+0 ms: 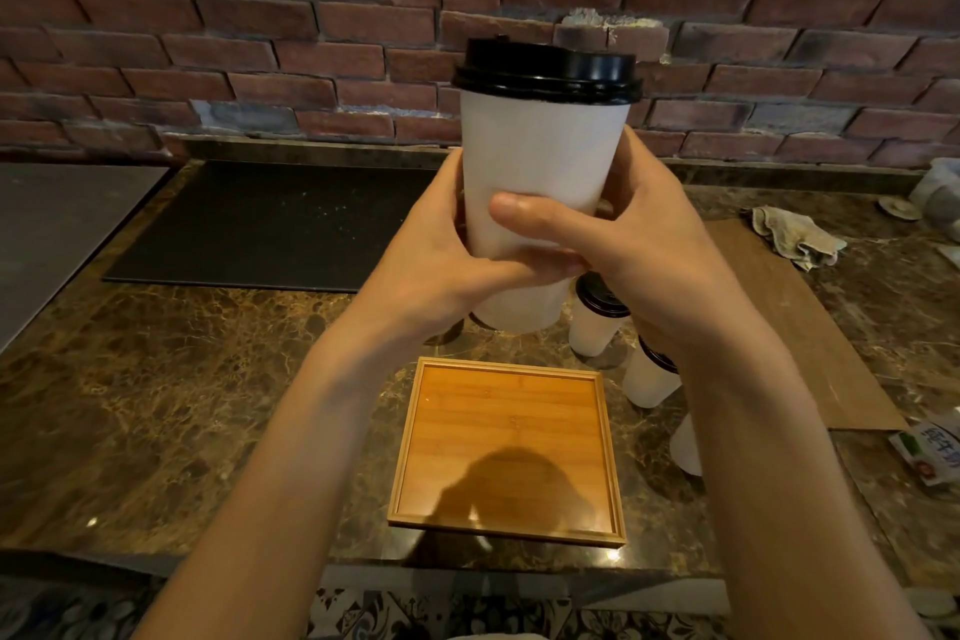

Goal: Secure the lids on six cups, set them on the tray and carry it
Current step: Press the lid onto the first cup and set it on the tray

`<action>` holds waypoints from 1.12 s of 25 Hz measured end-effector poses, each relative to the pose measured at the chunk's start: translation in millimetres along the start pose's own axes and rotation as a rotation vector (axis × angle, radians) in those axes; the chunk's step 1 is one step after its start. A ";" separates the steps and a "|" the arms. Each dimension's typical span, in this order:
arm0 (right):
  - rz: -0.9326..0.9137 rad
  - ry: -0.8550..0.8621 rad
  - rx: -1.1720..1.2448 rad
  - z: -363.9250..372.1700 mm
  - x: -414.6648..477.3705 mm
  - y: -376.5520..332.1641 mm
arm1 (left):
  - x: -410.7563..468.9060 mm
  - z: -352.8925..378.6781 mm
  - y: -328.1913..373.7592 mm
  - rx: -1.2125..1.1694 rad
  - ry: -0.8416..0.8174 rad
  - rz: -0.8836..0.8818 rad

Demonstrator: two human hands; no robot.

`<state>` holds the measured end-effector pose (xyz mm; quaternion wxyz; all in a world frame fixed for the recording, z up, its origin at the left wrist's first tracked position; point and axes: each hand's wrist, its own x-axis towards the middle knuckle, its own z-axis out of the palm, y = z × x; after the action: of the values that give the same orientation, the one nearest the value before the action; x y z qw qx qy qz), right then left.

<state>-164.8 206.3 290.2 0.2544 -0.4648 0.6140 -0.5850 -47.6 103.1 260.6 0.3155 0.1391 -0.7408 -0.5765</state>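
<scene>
I hold a tall white paper cup (535,156) with a black lid (545,68) upright in the air, close to the camera. My left hand (447,250) wraps its lower left side and my right hand (639,244) wraps the right side, thumb across the front. Below, a square wooden tray (608,457) lies bare on the marble counter. To the tray's right stand more white cups: one with a black lid (592,327), a second lidded one (649,379), and a third (685,447) mostly hidden behind my right forearm.
A black mat (260,224) lies at the back left of the marble counter (156,405). A brown board (810,322) and a crumpled cloth (795,234) lie at the right, with a printed packet (930,452) near the right edge. A brick wall (260,42) rises behind.
</scene>
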 end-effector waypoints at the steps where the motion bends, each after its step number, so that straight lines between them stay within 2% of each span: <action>1: -0.007 -0.026 -0.002 -1.7 -0.3 -0.3 | -0.2 -0.2 -0.4 0.001 -0.014 -0.002; 10: 0.013 -0.164 -0.033 -9.3 0.1 4.2 | -2.0 -3.6 -6.9 -0.052 -0.104 -0.027; 18: 0.009 0.003 -0.076 4.4 -0.7 1.3 | 0.1 7.7 -5.9 -0.018 0.074 0.048; 23: 0.004 0.139 -0.140 17.5 -0.5 6.8 | 1.1 14.1 -15.2 -0.008 0.224 0.030; 28: -0.011 0.206 -0.168 24.0 0.5 9.4 | 2.1 13.3 -17.4 0.020 0.215 0.022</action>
<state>-147.1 193.2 276.8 0.1468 -0.4253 0.6812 -0.5775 -60.3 106.9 243.1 0.3978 0.1951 -0.7098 -0.5476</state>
